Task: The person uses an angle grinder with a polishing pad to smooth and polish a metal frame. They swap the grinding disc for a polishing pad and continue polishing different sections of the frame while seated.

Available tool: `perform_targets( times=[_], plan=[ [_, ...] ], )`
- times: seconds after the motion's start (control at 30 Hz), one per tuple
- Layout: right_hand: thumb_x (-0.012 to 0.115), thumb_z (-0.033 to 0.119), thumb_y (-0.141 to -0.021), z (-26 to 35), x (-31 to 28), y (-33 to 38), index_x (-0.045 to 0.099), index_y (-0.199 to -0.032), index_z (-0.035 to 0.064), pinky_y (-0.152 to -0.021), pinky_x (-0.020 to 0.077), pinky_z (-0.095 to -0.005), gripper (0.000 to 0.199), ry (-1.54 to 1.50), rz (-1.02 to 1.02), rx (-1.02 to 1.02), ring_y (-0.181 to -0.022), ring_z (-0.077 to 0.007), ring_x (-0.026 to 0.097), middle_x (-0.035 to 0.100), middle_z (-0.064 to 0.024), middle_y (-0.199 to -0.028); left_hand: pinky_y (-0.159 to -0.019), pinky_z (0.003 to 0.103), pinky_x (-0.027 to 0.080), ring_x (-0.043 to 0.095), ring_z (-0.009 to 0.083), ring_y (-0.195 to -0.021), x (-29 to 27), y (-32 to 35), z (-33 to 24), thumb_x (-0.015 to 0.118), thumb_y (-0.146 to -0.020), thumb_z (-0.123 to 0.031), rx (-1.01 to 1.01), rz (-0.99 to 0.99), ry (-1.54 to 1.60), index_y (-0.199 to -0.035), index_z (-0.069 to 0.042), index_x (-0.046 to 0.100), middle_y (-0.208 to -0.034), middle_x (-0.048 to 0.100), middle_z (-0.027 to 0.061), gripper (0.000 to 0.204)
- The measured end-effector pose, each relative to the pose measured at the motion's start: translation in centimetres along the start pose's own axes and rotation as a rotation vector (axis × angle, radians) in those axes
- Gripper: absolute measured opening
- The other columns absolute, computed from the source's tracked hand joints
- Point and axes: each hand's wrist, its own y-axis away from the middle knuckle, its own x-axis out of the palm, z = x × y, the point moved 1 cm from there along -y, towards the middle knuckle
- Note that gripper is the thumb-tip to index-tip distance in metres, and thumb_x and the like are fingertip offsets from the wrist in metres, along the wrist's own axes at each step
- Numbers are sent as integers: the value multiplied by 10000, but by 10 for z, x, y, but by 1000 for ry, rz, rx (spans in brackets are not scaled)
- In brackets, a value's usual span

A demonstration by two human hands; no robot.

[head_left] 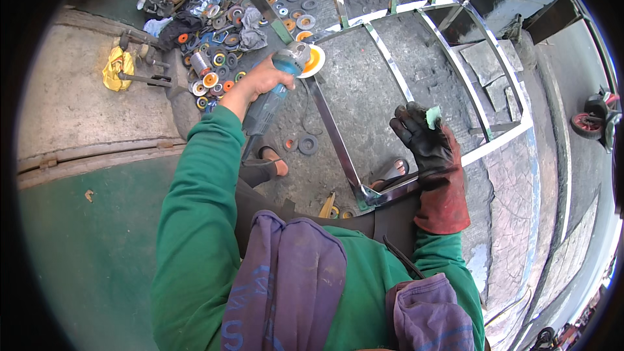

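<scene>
"Grey concrete floor (pixel 351 104), with worn grinding discs (pixel 210 80) heaped at the upper left and a yellow plastic bag (pixel 117 70) beyond them. What's in the left hand (pixel 270 78)?"

"It's bare, its fingers wrapped around a blue angle grinder (pixel 265 114). The tool's white-and-yellow wheel (pixel 314 62) overlaps the left bar of the metal frame (pixel 335 133) from this view."

"Where does that frame sit?"

"Ahead of the person, stretching off to the right, its near corner by the sandalled feet."

"And the right hand (pixel 426 140)?"

"Raised beside the frame's near edge in a black-and-red glove (pixel 442 205), fingers partly bent. A pale green patch (pixel 433 117) shows at them; whether they grip it, I can't tell."
</scene>
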Motion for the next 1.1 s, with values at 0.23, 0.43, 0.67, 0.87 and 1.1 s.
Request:
perform_targets(
  times=[0.23, 0.43, 0.67, 0.87, 1.1],
  plan=[
    [248, 280, -1080, -1, 26, 4, 364, -1514, -150, -1281, 302, -715, 622, 82, -221, -13, -1524, -564, 366, 387, -361, -1620, -1057, 414, 508, 628, 309, -1253, -7, 2, 17, 894, -594, -197, -14, -19, -17, -1605, 25, 357, -1370, 634, 187, 1167],
    [242, 291, -1077, -1, 17, 4, 363, -1519, -135, -1287, 290, -713, 625, 57, -132, -14, -1533, -569, 345, 373, -351, -1636, -1047, 417, 512, 633, 305, -1235, -2, 8, 10, 893, -600, -184, -7, -40, 4, -1567, 17, 400, -1348, 641, 184, 1103],
    [265, 303, -1092, -1, -4, 1, 402, -1496, -118, -1278, 291, -726, 600, 18, 3, -9, -1536, -564, 347, 377, -343, -1641, -1005, 416, 515, 634, 266, -1155, 4, 12, -4, 868, -641, -146, -14, -43, 43, -1521, -34, 462, -1257, 641, 123, 975],
    [305, 310, -1115, 0, -3, 2, 435, -1487, -102, -1258, 325, -730, 570, 44, 51, -18, -1502, -571, 401, 427, -340, -1609, -986, 419, 541, 668, 295, -1141, 3, 10, -4, 888, -617, -149, 8, -33, 74, -1514, 10, 458, -1265, 668, 160, 1007],
    [717, 493, -966, -1, -4, 0, 534, -1469, -107, -1253, 367, -675, 804, 222, -64, -33, -1449, -489, 523, 600, -287, -1491, -981, 423, 543, 661, 288, -1144, 3, 11, -1, 883, -624, -152, -36, -54, 72, -1545, 7, 424, -1268, 660, 154, 1041]
  ],
)
